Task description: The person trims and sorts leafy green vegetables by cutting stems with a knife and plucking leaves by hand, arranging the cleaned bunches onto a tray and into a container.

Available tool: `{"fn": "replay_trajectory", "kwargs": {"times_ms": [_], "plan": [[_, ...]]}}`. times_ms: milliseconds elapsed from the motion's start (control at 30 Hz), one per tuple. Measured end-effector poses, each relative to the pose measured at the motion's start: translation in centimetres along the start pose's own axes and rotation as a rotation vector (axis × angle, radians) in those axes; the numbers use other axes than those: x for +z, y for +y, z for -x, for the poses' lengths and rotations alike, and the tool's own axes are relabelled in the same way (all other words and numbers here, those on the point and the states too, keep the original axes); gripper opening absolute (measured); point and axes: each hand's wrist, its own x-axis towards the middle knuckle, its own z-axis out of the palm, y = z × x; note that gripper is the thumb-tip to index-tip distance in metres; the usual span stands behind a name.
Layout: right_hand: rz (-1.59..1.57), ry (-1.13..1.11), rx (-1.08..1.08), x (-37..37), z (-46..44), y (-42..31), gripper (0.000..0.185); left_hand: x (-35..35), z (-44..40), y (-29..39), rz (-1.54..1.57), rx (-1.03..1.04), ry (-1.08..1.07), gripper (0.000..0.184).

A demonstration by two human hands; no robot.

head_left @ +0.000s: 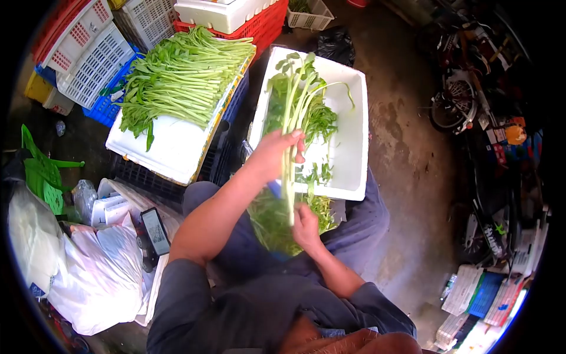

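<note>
My left hand [282,154] is closed around a small bunch of long leafy green stems [289,118], held upright with the leaves at the far end. Beside the lower cut ends, my right hand [306,227] is curled, its thumb and fingers at the stems. Just beyond, a white foam box [351,159] holds loose leaves and greens [321,121]. More greens [268,221] lie between my knees, partly hidden by my arms and blurred. To the left, a big pile of trimmed green stems [188,76] rests on a white foam lid [171,150].
Stacked plastic crates [97,53] stand at the far left, with a red crate [259,29] behind the pile. White plastic bags [103,277] and a phone-like device [155,231] are by my left side. A bicycle wheel [454,103] and stacked boxes [486,295] line the right.
</note>
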Motion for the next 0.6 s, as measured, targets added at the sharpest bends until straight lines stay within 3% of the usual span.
{"fn": "replay_trajectory", "kwargs": {"times_ms": [100,200,267,433,600], "plan": [[0.137,-0.145,-0.054,-2.4,1.7,-1.1,0.015,0.5,0.4,0.5,0.068,-0.029,-0.020,0.024],[0.240,0.019,-0.349,-5.8,-0.1,-2.1,0.017,1.1,0.7,0.7,0.068,-0.050,-0.024,0.023],[0.019,0.067,-0.032,-7.8,-2.1,-3.9,0.024,1.3,0.7,0.4,0.072,-0.077,-0.027,0.022],[-0.397,0.149,-0.100,-10.1,-8.7,-8.7,0.023,0.9,0.3,-0.3,0.037,-0.107,-0.044,0.022],[-0.517,0.088,-0.088,-9.5,-12.1,-11.9,0.022,1.3,0.7,-0.2,-0.012,-0.105,-0.052,0.021]]}}
